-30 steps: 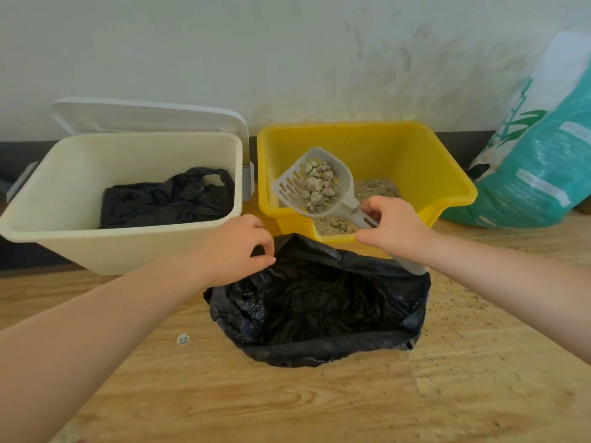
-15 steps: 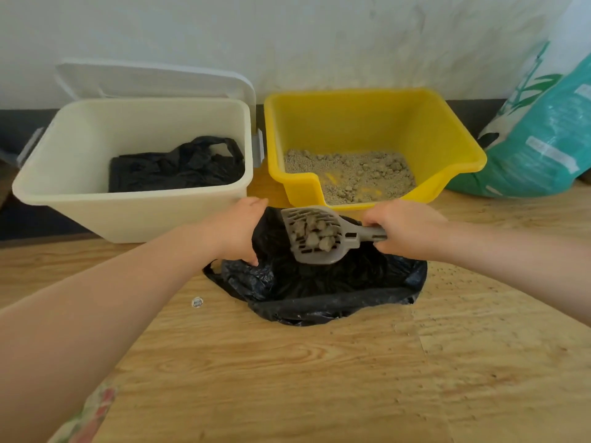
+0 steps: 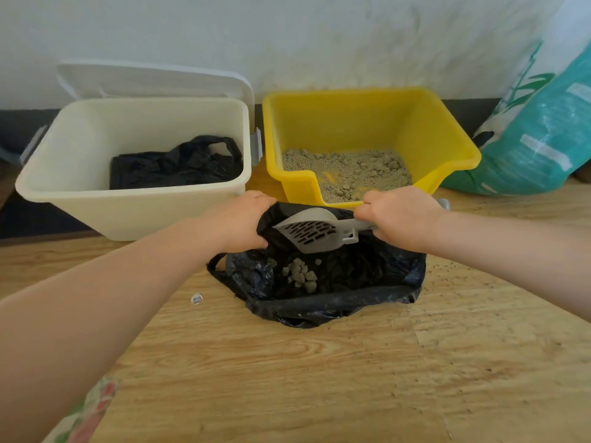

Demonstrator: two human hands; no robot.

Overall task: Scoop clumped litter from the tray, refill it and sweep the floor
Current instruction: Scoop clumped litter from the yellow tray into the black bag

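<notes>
On the wooden plank floor (image 3: 319, 378) a crumpled black plastic rubbish bag (image 3: 335, 302) lay open, near the person. The left hand (image 3: 240, 222) gripped the bag's far left edge, fingers curled into the plastic and holding the mouth up. The right hand (image 3: 399, 215) was closed around the handle of a grey slotted plastic litter scoop (image 3: 311, 231), which hung over the bag with its slotted underside turned toward the camera. A small heap of grey-brown litter clumps (image 3: 300, 274) sat inside the bag, just below the scoop. Just beyond the hands stood a yellow plastic litter tray (image 3: 447, 135), its floor partly covered with pale granular litter (image 3: 348, 174) and showing bare yellow patches. To its left was a cream plastic bin (image 3: 128, 206) with its white lid (image 3: 153, 79) tipped back against the wall, and a folded black bag (image 3: 176, 167) lay in its bottom. A teal and white litter sack (image 3: 537, 145) leaned at the far right. Loose grains (image 3: 447, 270) speckled the floor right of the bag, and a small round white scrap (image 3: 196, 298) lay left of it.
</notes>
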